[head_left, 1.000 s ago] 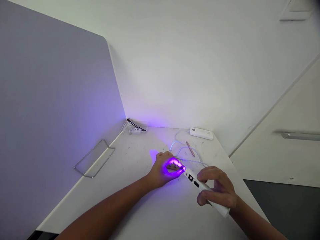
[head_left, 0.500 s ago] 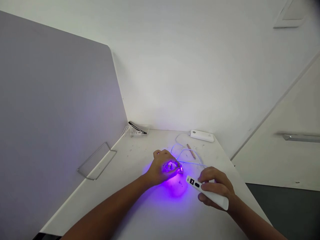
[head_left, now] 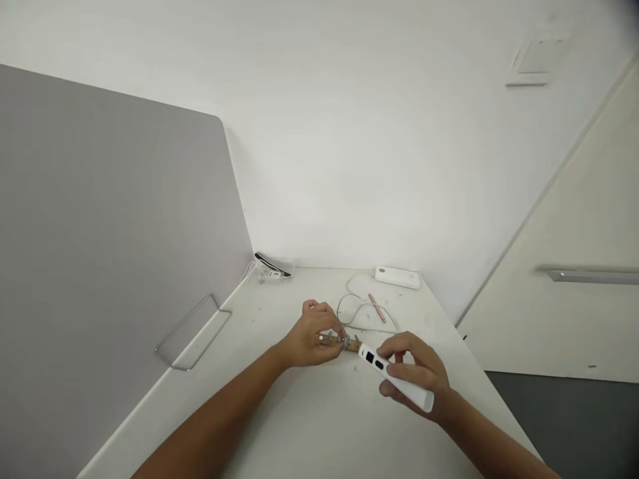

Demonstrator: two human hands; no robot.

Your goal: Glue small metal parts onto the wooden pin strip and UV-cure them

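Observation:
My right hand (head_left: 417,372) is wrapped round a white handheld UV lamp (head_left: 405,389) with a dark little display and a dark button. Its front end points left and comes right up to a small tan piece with grey bits (head_left: 353,344); whether they touch I cannot tell. With thumb and fingers pinched, my left hand (head_left: 310,336) holds that piece low over the white table. Part of it is hidden behind the fingers, and its details are too small to make out. No violet light shows from the lamp.
Behind my hands lie a pink pen (head_left: 377,309) and a looped white cable (head_left: 344,313) near a white power bank-like box (head_left: 398,277). A clear tray (head_left: 279,271) stands in the back left corner. A wire frame (head_left: 192,332) juts out by the grey partition (head_left: 114,246).
The violet glow over my left hand and the table has gone out. My right hand has brought the lamp left, closer to the tan piece. The camera view has shifted slightly.

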